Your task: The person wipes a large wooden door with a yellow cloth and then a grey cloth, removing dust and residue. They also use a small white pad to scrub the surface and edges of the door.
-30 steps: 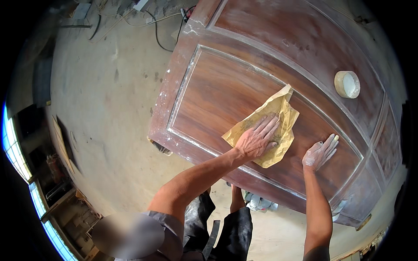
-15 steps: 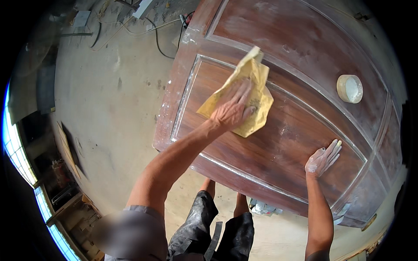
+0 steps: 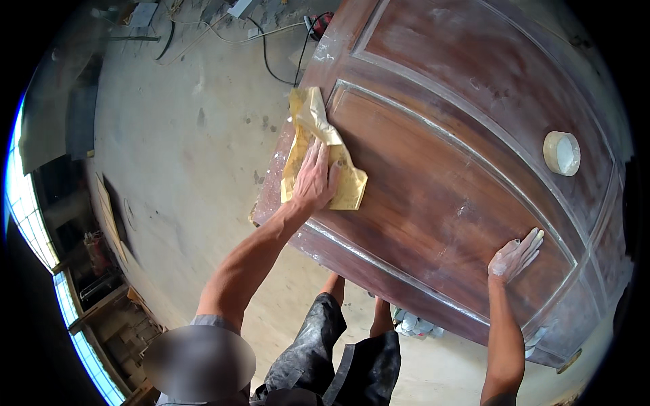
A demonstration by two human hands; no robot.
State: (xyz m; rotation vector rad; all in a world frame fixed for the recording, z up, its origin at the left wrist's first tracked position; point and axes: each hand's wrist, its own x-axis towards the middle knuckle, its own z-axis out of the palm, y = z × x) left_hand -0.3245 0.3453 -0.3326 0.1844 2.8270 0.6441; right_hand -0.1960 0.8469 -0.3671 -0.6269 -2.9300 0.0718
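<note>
Yellow sheet (image 3: 349,186) is lying at the left edge of the wood panel (image 3: 420,183), left hand (image 3: 314,181) pressing flat on it. Right hand (image 3: 513,258) is resting flat-fingered, round pale object (image 3: 552,153) sitting beyond. Sheet marks aren't resolving.

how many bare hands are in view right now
2: the left hand lies on the yellow sheet at the wooden panel's left end; the right hand rests toward its right end.

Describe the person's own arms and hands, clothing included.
Short grey fabric sleeves leave both forearms bare. The left hand and right hand wear no gloves; the right has whitish, powdery smears and a pale yellow patch at one fingertip.
</note>
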